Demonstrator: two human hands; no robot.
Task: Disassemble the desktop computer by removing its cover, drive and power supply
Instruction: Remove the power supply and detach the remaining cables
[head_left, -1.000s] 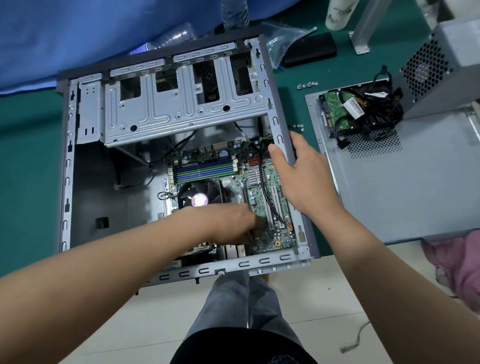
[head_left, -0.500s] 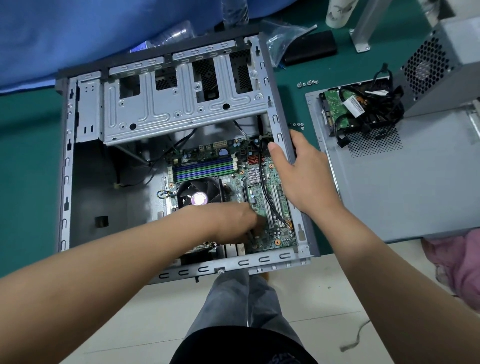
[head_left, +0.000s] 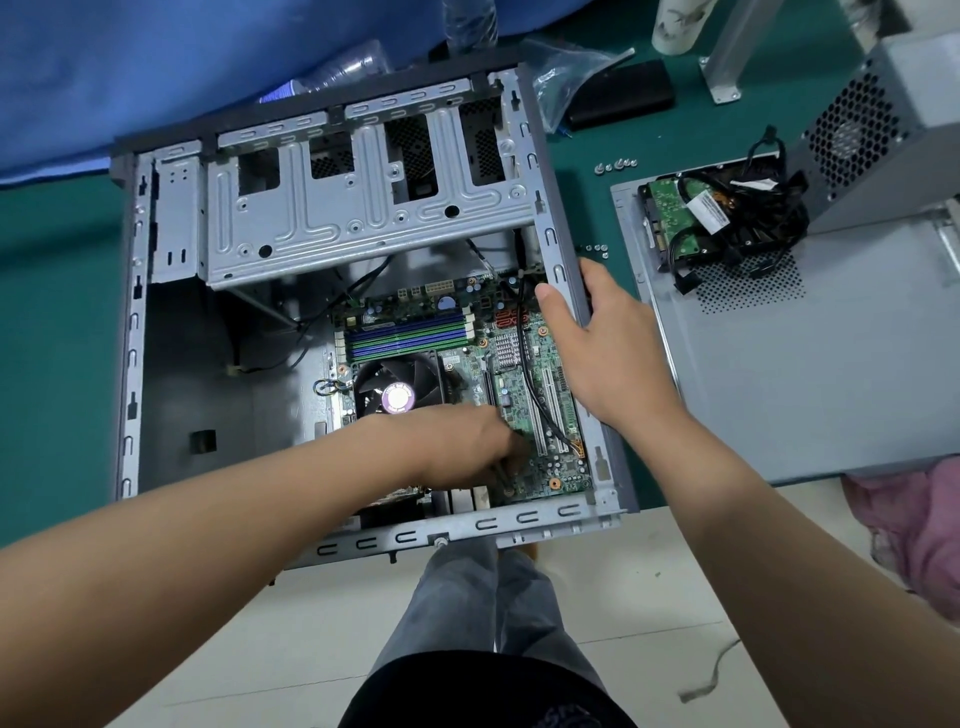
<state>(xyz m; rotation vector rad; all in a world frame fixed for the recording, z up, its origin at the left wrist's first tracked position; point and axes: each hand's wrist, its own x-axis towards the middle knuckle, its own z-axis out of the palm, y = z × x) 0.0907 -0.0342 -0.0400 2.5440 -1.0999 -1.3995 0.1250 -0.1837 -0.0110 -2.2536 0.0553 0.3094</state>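
Little had changed: the right hand (head_left: 597, 348) still gripped the computer case (head_left: 566, 260) rim, the left hand (head_left: 467, 441) still pinched a screwdriver (head_left: 500, 475) on the motherboard (head_left: 524, 410), with the cover (head_left: 810, 374), drive (head_left: 675, 218) and power supply (head_left: 893, 119) already out.

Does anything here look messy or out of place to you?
Mostly expected teardown clutter. The computer case overhangs the near table edge. Loose screws lie scattered on the green mat beside it, easy to lose. The removed power supply sits tilted on the side cover, cables tangled.

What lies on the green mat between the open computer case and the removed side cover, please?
In the head view, small loose screws lie on the mat between the case and the cover; the right hand gripping the case edge fills the strip below.
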